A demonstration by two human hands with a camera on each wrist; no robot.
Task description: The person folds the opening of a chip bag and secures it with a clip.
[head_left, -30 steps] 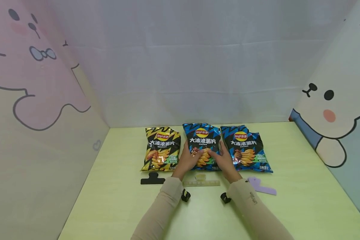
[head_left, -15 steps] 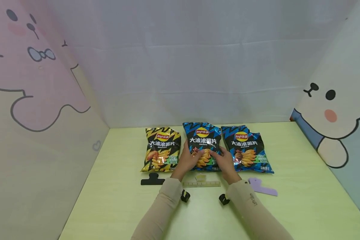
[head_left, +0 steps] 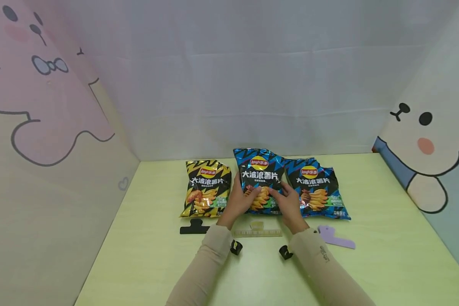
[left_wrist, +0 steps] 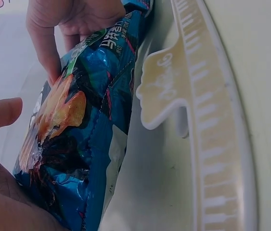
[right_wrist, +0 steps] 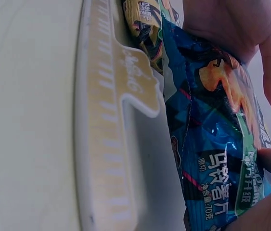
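Both hands hold the middle bag of chips (head_left: 263, 175), a blue and black bag with fries printed low on its front. My left hand (head_left: 239, 200) grips its left side and my right hand (head_left: 290, 205) its right side, thumbs over the front and fingers hidden behind. The left wrist view shows the bag's crimped bottom edge (left_wrist: 93, 139) close to a cream bag clip (left_wrist: 212, 144) with a piano-key pattern. That clip lies flat on the table, just in front of the bag.
A yellow and black chip bag (head_left: 206, 187) lies to the left, another blue one (head_left: 316, 190) to the right, overlapped by the held bag. A black bag clip (head_left: 195, 227) and a purple one (head_left: 335, 239) lie on the pale table (head_left: 137, 259). A white curtain (head_left: 229, 85) stands behind.
The middle bag's top edge has risen and the bag has shifted slightly up and right, held in both hands. Other bags and the clips have stayed in place.
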